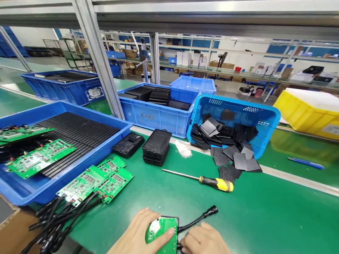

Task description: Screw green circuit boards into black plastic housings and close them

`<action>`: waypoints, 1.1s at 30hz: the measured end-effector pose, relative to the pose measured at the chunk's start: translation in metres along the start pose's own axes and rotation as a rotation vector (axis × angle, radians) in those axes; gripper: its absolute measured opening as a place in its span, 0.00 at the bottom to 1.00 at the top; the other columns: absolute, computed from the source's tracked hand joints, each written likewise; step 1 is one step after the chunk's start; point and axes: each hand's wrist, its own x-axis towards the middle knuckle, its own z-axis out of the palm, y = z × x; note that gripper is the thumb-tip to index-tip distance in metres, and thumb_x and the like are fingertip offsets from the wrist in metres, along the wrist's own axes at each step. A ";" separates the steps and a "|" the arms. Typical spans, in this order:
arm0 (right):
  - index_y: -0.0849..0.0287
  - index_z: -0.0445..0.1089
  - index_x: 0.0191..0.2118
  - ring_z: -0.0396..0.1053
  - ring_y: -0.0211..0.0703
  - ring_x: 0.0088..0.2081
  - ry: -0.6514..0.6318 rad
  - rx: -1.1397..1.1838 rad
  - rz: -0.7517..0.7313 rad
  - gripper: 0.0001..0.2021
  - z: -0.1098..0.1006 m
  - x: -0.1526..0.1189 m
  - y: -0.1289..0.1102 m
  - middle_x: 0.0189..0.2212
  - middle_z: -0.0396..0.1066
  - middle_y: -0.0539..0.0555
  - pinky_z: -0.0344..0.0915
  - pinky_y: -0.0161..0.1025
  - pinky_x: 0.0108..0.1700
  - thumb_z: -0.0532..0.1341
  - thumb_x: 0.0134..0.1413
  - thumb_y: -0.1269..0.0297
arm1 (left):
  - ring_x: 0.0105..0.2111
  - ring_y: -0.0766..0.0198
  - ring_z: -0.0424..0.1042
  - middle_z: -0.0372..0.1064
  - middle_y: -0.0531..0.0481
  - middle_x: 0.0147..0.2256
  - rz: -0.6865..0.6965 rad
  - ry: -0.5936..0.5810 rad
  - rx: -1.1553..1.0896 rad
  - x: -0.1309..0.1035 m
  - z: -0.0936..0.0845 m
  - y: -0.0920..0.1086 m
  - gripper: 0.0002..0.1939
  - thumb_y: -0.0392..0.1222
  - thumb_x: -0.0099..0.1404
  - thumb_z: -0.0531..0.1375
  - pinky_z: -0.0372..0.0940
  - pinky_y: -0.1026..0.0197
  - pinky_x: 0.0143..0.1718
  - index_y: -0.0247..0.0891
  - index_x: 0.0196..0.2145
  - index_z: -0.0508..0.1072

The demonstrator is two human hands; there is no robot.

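My left hand [136,239] is closed on a green circuit board [168,249] at the table's front, its thumb pressed on the board's face. A thin black edge shows along the board's top; what lies under it is hidden. From the board's right side a black cable [193,224] runs up to a plug. My right hand [205,249] has its fingers closed at a second, short black cable at the same side, mostly covered by the fingers. Beyond the hands lies a yellow-and-black screwdriver [217,183]. Several cabled circuit boards [85,184] lie to the left.
A blue tray [25,200] with black parts and boards stands left. Stacked black cases [156,146] sit behind the screwdriver. Further back are a blue crate [158,118], a blue basket [237,106] of black plates, and a yellow bin [308,121]. A metal post [94,48] rises left of centre.
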 end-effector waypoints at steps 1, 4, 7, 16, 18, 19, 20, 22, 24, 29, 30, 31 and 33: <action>0.57 0.62 0.32 0.59 0.40 0.29 -0.033 0.033 0.028 0.08 -0.001 0.000 0.001 0.29 0.68 0.48 0.52 0.38 0.35 0.54 0.62 0.76 | 0.55 0.41 0.57 0.50 0.37 0.55 -0.009 -0.002 0.006 0.000 -0.002 0.001 0.49 0.31 0.47 0.75 0.63 0.30 0.53 0.43 0.63 0.58; 0.57 0.62 0.33 0.62 0.40 0.31 -0.101 0.084 0.087 0.07 -0.003 0.002 0.003 0.30 0.69 0.48 0.54 0.37 0.37 0.56 0.62 0.74 | 0.56 0.41 0.57 0.51 0.37 0.55 -0.016 -0.002 0.016 -0.001 -0.003 0.000 0.50 0.31 0.47 0.75 0.64 0.32 0.53 0.44 0.64 0.58; 0.57 0.63 0.33 0.59 0.41 0.30 -0.047 -0.018 0.041 0.10 -0.003 0.002 0.002 0.29 0.67 0.49 0.51 0.38 0.36 0.51 0.66 0.74 | 0.56 0.41 0.58 0.53 0.37 0.55 -0.020 -0.025 0.017 -0.002 0.001 -0.004 0.49 0.34 0.49 0.74 0.64 0.32 0.53 0.45 0.64 0.57; 0.59 0.63 0.30 0.57 0.41 0.25 0.083 -0.203 -0.077 0.13 0.000 0.005 -0.007 0.26 0.66 0.49 0.48 0.41 0.30 0.50 0.62 0.79 | 0.58 0.39 0.56 0.47 0.35 0.59 -0.012 -0.028 -0.113 -0.006 0.013 -0.013 0.49 0.41 0.50 0.74 0.65 0.34 0.52 0.47 0.64 0.55; 0.58 0.64 0.31 0.58 0.41 0.26 0.031 -0.197 -0.063 0.09 -0.001 0.005 -0.004 0.26 0.66 0.48 0.49 0.41 0.30 0.54 0.62 0.76 | 0.58 0.39 0.56 0.45 0.34 0.61 -0.011 -0.025 -0.114 -0.005 0.012 -0.013 0.47 0.41 0.52 0.74 0.65 0.35 0.52 0.47 0.64 0.56; 0.57 0.65 0.31 0.59 0.41 0.27 0.010 -0.166 -0.045 0.08 -0.002 0.004 -0.002 0.27 0.66 0.48 0.50 0.41 0.30 0.56 0.62 0.73 | 0.57 0.40 0.57 0.45 0.34 0.61 -0.013 -0.038 -0.116 -0.005 0.012 -0.013 0.45 0.42 0.53 0.73 0.65 0.35 0.52 0.47 0.64 0.56; 0.57 0.66 0.31 0.60 0.41 0.28 0.009 -0.120 -0.014 0.08 -0.003 0.004 0.001 0.28 0.66 0.48 0.51 0.40 0.31 0.57 0.63 0.71 | 0.57 0.41 0.57 0.47 0.34 0.61 -0.013 -0.055 -0.121 -0.004 0.011 -0.013 0.43 0.43 0.56 0.71 0.65 0.34 0.52 0.47 0.64 0.57; 0.56 0.67 0.34 0.62 0.41 0.32 0.039 -0.022 0.068 0.06 -0.003 0.004 0.005 0.31 0.66 0.49 0.54 0.38 0.34 0.57 0.64 0.69 | 0.57 0.42 0.57 0.51 0.35 0.59 -0.005 -0.081 -0.139 -0.002 0.009 -0.013 0.38 0.45 0.60 0.68 0.63 0.33 0.53 0.46 0.64 0.57; 0.56 0.67 0.38 0.62 0.44 0.35 0.095 0.014 0.134 0.04 0.000 0.005 0.009 0.34 0.67 0.51 0.57 0.39 0.37 0.57 0.64 0.71 | 0.57 0.43 0.56 0.51 0.36 0.58 -0.002 -0.088 -0.156 0.000 0.007 -0.014 0.34 0.47 0.64 0.64 0.62 0.32 0.54 0.45 0.64 0.57; 0.58 0.66 0.35 0.62 0.44 0.35 0.134 -0.095 0.141 0.04 0.009 0.011 0.013 0.34 0.67 0.52 0.57 0.40 0.37 0.59 0.61 0.73 | 0.55 0.44 0.58 0.52 0.36 0.58 -0.013 -0.079 -0.152 -0.001 0.007 -0.013 0.32 0.47 0.64 0.64 0.64 0.36 0.52 0.46 0.63 0.59; 0.58 0.66 0.33 0.62 0.43 0.34 0.121 -0.108 0.137 0.05 0.009 0.011 0.013 0.32 0.67 0.50 0.57 0.39 0.37 0.60 0.61 0.72 | 0.54 0.45 0.58 0.53 0.36 0.58 -0.017 -0.075 -0.149 -0.001 0.008 -0.012 0.32 0.47 0.63 0.65 0.65 0.37 0.51 0.46 0.62 0.59; 0.57 0.65 0.32 0.62 0.42 0.32 0.101 -0.113 0.132 0.06 0.009 0.012 0.013 0.30 0.66 0.49 0.57 0.38 0.36 0.61 0.61 0.72 | 0.54 0.45 0.59 0.54 0.37 0.58 -0.023 -0.073 -0.146 -0.002 0.008 -0.012 0.33 0.46 0.63 0.65 0.65 0.37 0.51 0.46 0.62 0.59; 0.57 0.65 0.31 0.63 0.39 0.30 0.062 -0.128 0.125 0.07 0.008 0.012 0.011 0.28 0.66 0.47 0.58 0.36 0.34 0.62 0.60 0.71 | 0.54 0.45 0.59 0.54 0.37 0.58 -0.031 -0.070 -0.141 -0.003 0.011 -0.012 0.34 0.45 0.62 0.67 0.65 0.38 0.51 0.46 0.62 0.59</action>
